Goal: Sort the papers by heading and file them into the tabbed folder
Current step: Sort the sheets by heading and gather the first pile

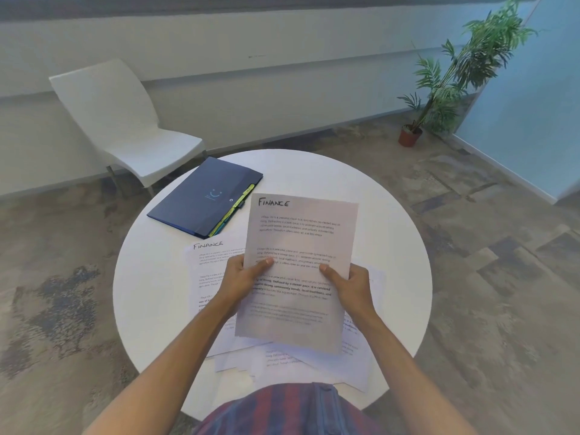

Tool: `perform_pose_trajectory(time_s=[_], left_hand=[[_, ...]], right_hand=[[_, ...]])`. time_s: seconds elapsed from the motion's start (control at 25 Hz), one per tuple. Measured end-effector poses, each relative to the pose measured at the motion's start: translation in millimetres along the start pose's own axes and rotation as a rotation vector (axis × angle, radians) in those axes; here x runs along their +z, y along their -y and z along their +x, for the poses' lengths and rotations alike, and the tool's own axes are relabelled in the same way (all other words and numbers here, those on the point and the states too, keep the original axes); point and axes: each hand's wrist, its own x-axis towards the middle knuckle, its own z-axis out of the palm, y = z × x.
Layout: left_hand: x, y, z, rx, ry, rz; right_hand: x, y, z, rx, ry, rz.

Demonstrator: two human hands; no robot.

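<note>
Gripping Finance sheet point(301, 271) edges: left hand point(243, 276); right hand point(350, 285).

The white printed sheet of paper point(301, 271) held up over the round white desk point(392, 221) bears the handwritten black heading "FINANCE" at its top left. A second white printed sheet point(207, 262), flat on the desk to the left, carries the same handwritten heading "FINANCE". The printed body text on both sheets is too small to read reliably. The pale logo on the dark blue tabbed folder point(201, 196) shows no legible words.
</note>
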Motion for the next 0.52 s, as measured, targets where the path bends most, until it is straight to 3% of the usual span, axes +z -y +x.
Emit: perform_pose_trajectory(time_s=[0.2, 0.36, 0.52], left_hand=[[-8.6, -4.5, 4.1, -0.163, 0.105, 0.016], [-10.9, 4.7, 6.9, -0.248, -0.016, -0.124], [-15.2, 19.6, 17.9, -0.332, -0.153, -0.178]], right_hand=[[0.7, 5.7, 14.7, 0.119, -0.065, 0.061], [3.0, 0.3, 12.9, 0.229, 0.026, 0.027], [8.3, -8.7, 6.0, 0.185, 0.021, -0.102]])
